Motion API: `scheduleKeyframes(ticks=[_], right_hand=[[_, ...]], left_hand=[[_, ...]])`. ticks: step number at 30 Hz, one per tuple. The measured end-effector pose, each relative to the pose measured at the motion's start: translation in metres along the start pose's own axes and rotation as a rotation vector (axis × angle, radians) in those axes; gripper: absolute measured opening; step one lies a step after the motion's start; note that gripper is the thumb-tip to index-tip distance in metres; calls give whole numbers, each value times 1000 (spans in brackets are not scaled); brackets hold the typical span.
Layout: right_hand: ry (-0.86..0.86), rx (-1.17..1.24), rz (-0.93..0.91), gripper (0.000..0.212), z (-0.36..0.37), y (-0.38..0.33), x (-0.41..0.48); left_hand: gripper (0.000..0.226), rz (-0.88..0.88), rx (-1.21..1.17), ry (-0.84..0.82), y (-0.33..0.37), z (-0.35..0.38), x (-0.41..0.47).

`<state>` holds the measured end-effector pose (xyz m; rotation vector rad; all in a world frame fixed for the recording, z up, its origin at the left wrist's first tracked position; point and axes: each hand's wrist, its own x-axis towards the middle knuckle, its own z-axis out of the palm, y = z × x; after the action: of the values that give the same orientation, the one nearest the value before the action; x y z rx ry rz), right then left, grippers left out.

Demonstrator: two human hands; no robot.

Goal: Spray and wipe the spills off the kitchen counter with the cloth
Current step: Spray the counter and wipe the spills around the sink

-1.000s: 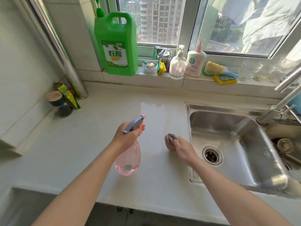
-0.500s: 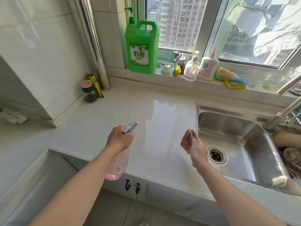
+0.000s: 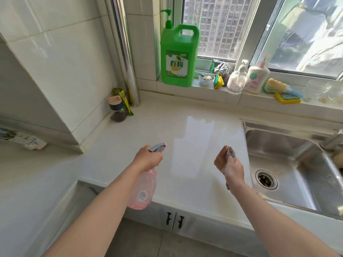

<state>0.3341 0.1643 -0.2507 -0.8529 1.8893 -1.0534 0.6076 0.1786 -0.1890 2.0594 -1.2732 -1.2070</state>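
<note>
My left hand (image 3: 147, 158) grips the neck of a pink spray bottle (image 3: 143, 190) with a grey trigger head, held above the front edge of the white counter (image 3: 167, 127), nozzle pointing right and away. My right hand (image 3: 233, 168) holds a bunched brown-grey cloth (image 3: 221, 159) in the air above the counter, just left of the sink. A glossy patch of the counter lies between the two hands. No distinct spill shows on the surface.
A steel sink (image 3: 289, 164) with a drain sits at the right. On the window sill stand a green detergent jug (image 3: 178, 54), soap pump bottles (image 3: 256, 76) and sponges (image 3: 285, 97). A small jar (image 3: 117, 108) and a steel pipe (image 3: 124, 49) are at the back left corner.
The view pulled back and up from the counter. Both hands lifted off the surface; the cloth left the counter and the spray bottle rose, now hanging over the front edge.
</note>
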Motion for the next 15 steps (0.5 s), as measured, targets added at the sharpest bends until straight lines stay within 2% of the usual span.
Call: scheduleKeyframes(ticks=[4, 7, 11, 15], right_hand=[[41, 15, 27, 40, 42, -16, -7], [48, 32, 38, 40, 69, -27, -11], [45, 54, 26, 39, 88, -35, -16], [59, 41, 42, 39, 108, -40, -15]], left_hand=[[30, 41, 64, -9, 1, -26, 23], [40, 38, 97, 57, -2, -56, 42], [25, 17, 150, 118, -9, -91, 63], [6, 73, 142, 102, -10, -115, 73]])
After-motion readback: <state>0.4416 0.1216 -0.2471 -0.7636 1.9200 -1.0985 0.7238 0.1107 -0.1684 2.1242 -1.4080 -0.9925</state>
